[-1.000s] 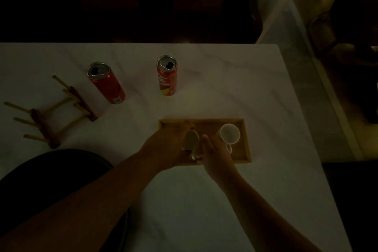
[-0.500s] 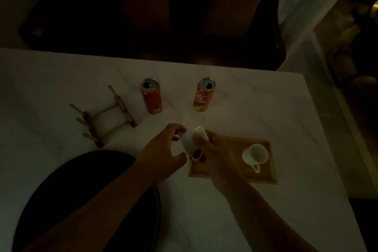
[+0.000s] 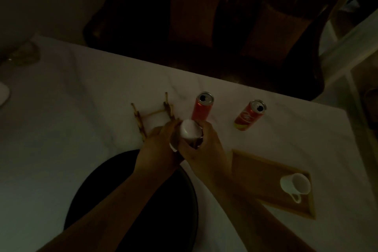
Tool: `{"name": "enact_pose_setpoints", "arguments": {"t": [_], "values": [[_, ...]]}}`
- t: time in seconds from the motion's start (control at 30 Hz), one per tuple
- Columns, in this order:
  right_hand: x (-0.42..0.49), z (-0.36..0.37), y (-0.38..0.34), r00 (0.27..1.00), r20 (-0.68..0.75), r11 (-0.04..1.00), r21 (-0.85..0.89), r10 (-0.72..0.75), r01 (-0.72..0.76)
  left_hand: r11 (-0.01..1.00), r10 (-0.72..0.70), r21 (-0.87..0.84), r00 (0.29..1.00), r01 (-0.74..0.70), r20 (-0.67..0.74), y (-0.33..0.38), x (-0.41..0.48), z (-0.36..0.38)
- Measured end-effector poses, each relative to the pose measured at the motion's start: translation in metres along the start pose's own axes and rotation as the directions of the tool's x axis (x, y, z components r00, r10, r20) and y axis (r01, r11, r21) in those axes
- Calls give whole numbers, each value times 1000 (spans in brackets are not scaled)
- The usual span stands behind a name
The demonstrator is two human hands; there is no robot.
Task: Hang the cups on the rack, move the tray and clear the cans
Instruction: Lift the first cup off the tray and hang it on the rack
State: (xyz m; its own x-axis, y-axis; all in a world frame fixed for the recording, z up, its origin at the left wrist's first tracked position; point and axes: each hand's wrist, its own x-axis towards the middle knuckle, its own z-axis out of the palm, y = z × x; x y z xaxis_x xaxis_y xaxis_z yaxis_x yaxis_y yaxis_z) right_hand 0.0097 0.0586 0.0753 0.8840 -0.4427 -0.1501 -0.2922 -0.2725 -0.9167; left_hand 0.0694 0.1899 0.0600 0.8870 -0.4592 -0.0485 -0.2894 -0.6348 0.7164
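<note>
Both hands hold one white cup (image 3: 189, 131), bottom up, just in front of the wooden peg rack (image 3: 152, 115). My left hand (image 3: 158, 150) grips it from the left and my right hand (image 3: 201, 149) from the right. The near end of the rack is hidden behind my left hand. A second white cup (image 3: 296, 184) lies on its side at the right end of the wooden tray (image 3: 255, 168). Two red cans stand behind: one can (image 3: 202, 106) just past my hands, the other can (image 3: 250, 115) further right.
A round black plate or mat (image 3: 114, 186) lies under my forearms at the near edge of the white marble table (image 3: 81, 108). Dark chairs stand beyond the far edge. A pale object (image 3: 3, 95) sits at the far left.
Both hands have lifted the cup off the tray and carried it left to the rack, turning it bottom up. The view has swung left, so the tray sits further right.
</note>
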Motion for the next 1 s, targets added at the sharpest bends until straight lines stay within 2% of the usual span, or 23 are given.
{"name": "enact_pose_setpoints", "arguments": {"t": [0.13,0.3,0.57,1.0], "values": [[13,26,-22,998,45,999,-7,-54,54,992,70,108,996,-64,-58,-17,8,-39],[40,61,-50,993,73,992,-83,-91,97,999,-2,-48,989,-5,-147,-43,26,-75],[94,115,-76,983,120,971,-174,-142,161,998,51,-24,997,-52,-59,-104,75,-117],[138,166,-53,970,232,921,-359,-69,151,975,-61,-214,998,55,-21,-164,95,-94]]}}
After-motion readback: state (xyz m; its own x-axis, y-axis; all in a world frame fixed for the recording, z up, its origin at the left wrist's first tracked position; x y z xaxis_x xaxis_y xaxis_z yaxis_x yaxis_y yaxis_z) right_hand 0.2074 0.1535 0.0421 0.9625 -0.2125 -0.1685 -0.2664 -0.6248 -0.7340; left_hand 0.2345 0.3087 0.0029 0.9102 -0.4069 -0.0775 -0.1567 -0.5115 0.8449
